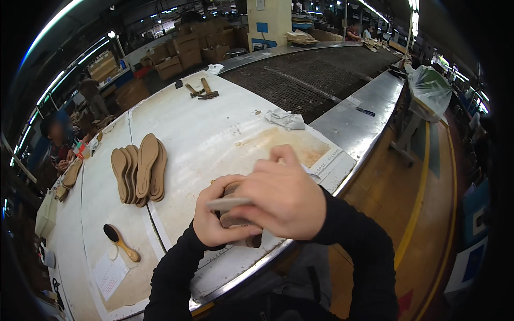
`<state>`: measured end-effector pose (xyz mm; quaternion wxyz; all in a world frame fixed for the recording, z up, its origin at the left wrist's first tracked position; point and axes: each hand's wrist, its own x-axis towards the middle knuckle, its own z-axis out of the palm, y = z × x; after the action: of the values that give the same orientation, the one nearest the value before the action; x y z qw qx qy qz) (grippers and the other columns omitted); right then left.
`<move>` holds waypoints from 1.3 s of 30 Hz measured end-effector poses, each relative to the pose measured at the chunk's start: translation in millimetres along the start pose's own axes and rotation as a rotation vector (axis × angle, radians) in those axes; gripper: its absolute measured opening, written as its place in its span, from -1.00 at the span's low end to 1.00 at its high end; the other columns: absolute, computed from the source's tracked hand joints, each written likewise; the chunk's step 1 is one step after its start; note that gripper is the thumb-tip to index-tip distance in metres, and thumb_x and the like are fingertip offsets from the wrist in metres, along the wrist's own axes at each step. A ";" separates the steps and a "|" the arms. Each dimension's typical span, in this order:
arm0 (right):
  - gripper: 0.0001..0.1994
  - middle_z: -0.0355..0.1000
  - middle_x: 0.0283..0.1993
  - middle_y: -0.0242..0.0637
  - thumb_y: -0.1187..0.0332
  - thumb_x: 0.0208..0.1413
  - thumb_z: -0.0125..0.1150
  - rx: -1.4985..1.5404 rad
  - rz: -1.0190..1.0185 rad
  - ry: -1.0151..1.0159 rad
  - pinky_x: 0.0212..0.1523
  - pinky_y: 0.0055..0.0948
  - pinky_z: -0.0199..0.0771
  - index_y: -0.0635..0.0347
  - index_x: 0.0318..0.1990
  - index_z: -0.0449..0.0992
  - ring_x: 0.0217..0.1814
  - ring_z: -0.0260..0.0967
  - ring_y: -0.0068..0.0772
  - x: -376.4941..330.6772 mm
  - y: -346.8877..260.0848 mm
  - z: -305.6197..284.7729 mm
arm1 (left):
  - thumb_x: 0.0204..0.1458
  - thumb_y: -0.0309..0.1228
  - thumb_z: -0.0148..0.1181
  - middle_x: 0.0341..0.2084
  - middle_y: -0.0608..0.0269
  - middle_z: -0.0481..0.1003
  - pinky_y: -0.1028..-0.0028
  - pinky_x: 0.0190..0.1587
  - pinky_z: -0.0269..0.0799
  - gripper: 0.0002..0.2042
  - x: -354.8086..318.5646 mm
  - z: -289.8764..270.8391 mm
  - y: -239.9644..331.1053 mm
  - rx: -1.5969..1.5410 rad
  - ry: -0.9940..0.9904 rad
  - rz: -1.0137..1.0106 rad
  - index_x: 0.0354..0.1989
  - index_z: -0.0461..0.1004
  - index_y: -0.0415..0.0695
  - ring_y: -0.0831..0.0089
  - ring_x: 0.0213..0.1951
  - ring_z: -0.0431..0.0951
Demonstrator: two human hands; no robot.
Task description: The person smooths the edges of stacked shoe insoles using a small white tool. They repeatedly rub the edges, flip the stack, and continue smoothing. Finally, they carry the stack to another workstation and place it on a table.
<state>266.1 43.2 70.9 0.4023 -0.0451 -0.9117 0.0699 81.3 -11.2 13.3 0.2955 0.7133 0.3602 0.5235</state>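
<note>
Close to the table's front edge, my left hand (208,214) is wrapped round brown insoles (233,220), fingers on the far side and thumb on the near side. My right hand (284,195) is over them, its fingers closed on a flat greyish-beige piece (228,203) seen almost edge-on. That piece and the right fingers are smeared by motion, and its exact kind is unclear. Much of the insoles is hidden behind my hands. To the left, a group of overlapping tan insoles (148,167) lies on the white table (198,136).
A wooden-handled brush (122,243) and a paper sheet (111,272) lie at the near left. Hammers (203,91) are at the far edge, a white cloth (285,120) beyond my hands. A dark mesh conveyor (321,72) runs behind. Another person (59,142) sits at the left.
</note>
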 end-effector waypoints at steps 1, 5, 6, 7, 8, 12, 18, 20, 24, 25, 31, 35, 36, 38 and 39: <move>-0.83 0.36 -0.45 -0.42 0.42 -0.09 0.35 -0.023 -0.022 -0.030 -0.14 -0.28 0.10 0.13 -0.35 0.46 -0.38 0.28 -0.36 5.7 -0.2 -0.5 | -0.34 -0.35 0.55 -0.15 0.12 0.51 0.43 -0.02 0.40 -0.28 -1.9 1.2 1.4 -0.013 -0.001 -0.023 0.06 0.34 -0.27 0.41 -0.09 0.52; -0.81 0.33 -0.46 -0.45 0.41 -0.12 0.35 -0.059 -0.034 -0.081 -0.13 -0.26 0.08 0.11 -0.37 0.43 -0.41 0.25 -0.35 10.6 -2.1 -3.6 | -0.33 -0.36 0.55 -0.15 0.13 0.51 0.43 -0.02 0.41 -0.28 -5.1 1.1 -0.4 -0.018 -0.002 -0.044 0.07 0.34 -0.29 0.43 -0.09 0.51; -0.81 0.33 -0.47 -0.44 0.41 -0.12 0.35 -0.053 -0.019 -0.077 -0.14 -0.26 0.09 0.11 -0.38 0.43 -0.42 0.24 -0.34 7.5 -1.9 -5.0 | -0.33 -0.36 0.55 -0.15 0.13 0.51 0.43 -0.02 0.41 -0.29 -5.6 1.3 -0.7 -0.046 0.009 -0.059 0.07 0.34 -0.28 0.43 -0.09 0.51; -0.83 0.33 -0.48 -0.42 0.40 -0.09 0.32 -0.073 0.004 -0.036 -0.15 -0.26 0.09 0.12 -0.37 0.43 -0.42 0.25 -0.34 2.7 -0.5 -5.6 | -0.33 -0.37 0.55 -0.15 0.14 0.51 0.44 -0.02 0.42 -0.28 -5.8 0.0 -0.2 -0.045 0.019 -0.062 0.07 0.33 -0.27 0.44 -0.09 0.51; -0.86 0.33 -0.50 -0.40 0.40 -0.06 0.29 -0.092 0.019 0.012 -0.15 -0.26 0.10 0.13 -0.36 0.44 -0.42 0.26 -0.34 -4.1 4.0 -3.5 | -0.33 -0.38 0.55 -0.15 0.14 0.51 0.44 -0.02 0.42 -0.28 -4.7 -3.5 0.2 -0.036 0.031 -0.059 0.08 0.33 -0.26 0.45 -0.10 0.51; -0.88 0.30 -0.53 -0.34 0.41 -0.03 0.28 -0.122 0.201 0.113 -0.19 -0.27 0.09 0.18 -0.36 0.45 -0.43 0.25 -0.28 -55.4 17.7 24.3 | -0.33 -0.40 0.54 -0.15 0.18 0.50 0.45 -0.03 0.44 -0.25 1.7 -13.0 -5.9 -0.208 0.155 -0.160 0.11 0.29 -0.24 0.47 -0.12 0.52; -0.87 0.28 -0.54 -0.33 0.40 0.02 0.28 0.021 0.346 0.239 -0.22 -0.30 0.08 0.19 -0.43 0.45 -0.43 0.25 -0.27 -55.6 16.3 12.6 | -0.34 -0.41 0.54 -0.13 0.17 0.49 0.45 -0.02 0.43 -0.24 -0.3 -13.0 -9.6 -0.165 0.123 -0.149 0.12 0.28 -0.25 0.47 -0.10 0.52; -0.86 0.29 -0.55 -0.36 0.38 -0.02 0.30 0.025 0.183 0.213 -0.22 -0.29 0.09 0.16 -0.44 0.43 -0.47 0.25 -0.30 -26.4 11.9 0.1 | -0.34 -0.41 0.54 -0.12 0.17 0.49 0.45 -0.01 0.42 -0.25 1.2 -10.4 -5.5 -0.161 0.097 -0.122 0.11 0.29 -0.25 0.46 -0.09 0.51; -0.85 0.29 -0.54 -0.41 0.35 -0.04 0.31 -0.010 -0.041 0.061 -0.18 -0.29 0.10 0.11 -0.44 0.42 -0.45 0.24 -0.36 16.4 3.2 4.4 | -0.37 -0.34 0.53 -0.11 0.13 0.49 0.42 0.01 0.41 -0.23 4.1 -8.0 -12.7 0.001 0.065 -0.008 0.10 0.30 -0.26 0.42 -0.07 0.50; -0.84 0.28 -0.53 -0.43 0.35 -0.05 0.32 -0.013 -0.083 0.019 -0.17 -0.29 0.10 0.09 -0.43 0.42 -0.44 0.23 -0.37 21.3 2.6 5.8 | -0.39 -0.31 0.52 -0.10 0.12 0.49 0.40 0.02 0.40 -0.22 -0.7 -6.7 -13.5 0.001 0.079 -0.158 0.10 0.31 -0.27 0.40 -0.05 0.50; -0.86 0.32 -0.54 -0.41 0.30 0.01 0.22 -0.131 -0.030 -0.045 -0.14 -0.22 0.10 0.10 -0.45 0.41 -0.46 0.27 -0.35 12.4 7.3 1.6 | -0.36 -0.37 0.53 -0.11 0.12 0.49 0.41 0.04 0.40 -0.24 3.8 -6.6 -10.0 -0.074 0.106 -0.079 0.10 0.31 -0.26 0.40 -0.05 0.50; -0.88 0.33 -0.50 -0.41 0.42 -0.05 0.30 0.015 0.101 0.165 -0.18 -0.26 0.07 0.15 -0.39 0.45 -0.44 0.26 -0.31 -18.1 7.4 12.5 | -0.35 -0.39 0.55 -0.12 0.13 0.50 0.43 0.01 0.41 -0.24 3.5 -5.2 -8.0 -0.150 0.082 -0.103 0.11 0.30 -0.26 0.42 -0.07 0.51; -0.87 0.33 -0.49 -0.40 0.45 -0.07 0.31 0.057 0.141 0.235 -0.19 -0.27 0.07 0.16 -0.37 0.46 -0.44 0.26 -0.30 -26.6 6.2 18.6 | -0.35 -0.38 0.55 -0.12 0.13 0.50 0.43 0.01 0.42 -0.24 3.0 -5.7 -8.2 -0.161 0.085 -0.116 0.12 0.30 -0.26 0.43 -0.08 0.51; -0.87 0.36 -0.46 -0.34 0.50 -0.04 0.30 0.121 0.195 0.381 -0.20 -0.29 0.11 0.24 -0.32 0.50 -0.42 0.26 -0.27 -42.3 3.8 34.3 | -0.35 -0.38 0.55 -0.12 0.14 0.50 0.44 0.00 0.42 -0.23 2.5 -5.9 -7.3 -0.170 0.087 -0.128 0.12 0.30 -0.26 0.44 -0.08 0.52; -0.88 0.36 -0.46 -0.32 0.49 -0.02 0.29 0.162 0.237 0.465 -0.20 -0.30 0.12 0.25 -0.31 0.50 -0.42 0.25 -0.26 -48.3 0.6 45.8 | -0.35 -0.38 0.55 -0.13 0.14 0.50 0.44 0.00 0.42 -0.24 2.7 -5.4 -6.7 -0.173 0.084 -0.125 0.12 0.30 -0.26 0.44 -0.09 0.52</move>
<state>264.7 33.0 5.1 0.5922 -0.1340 -0.7746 0.1770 75.2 -5.0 10.9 0.3727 0.6389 0.3693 0.5626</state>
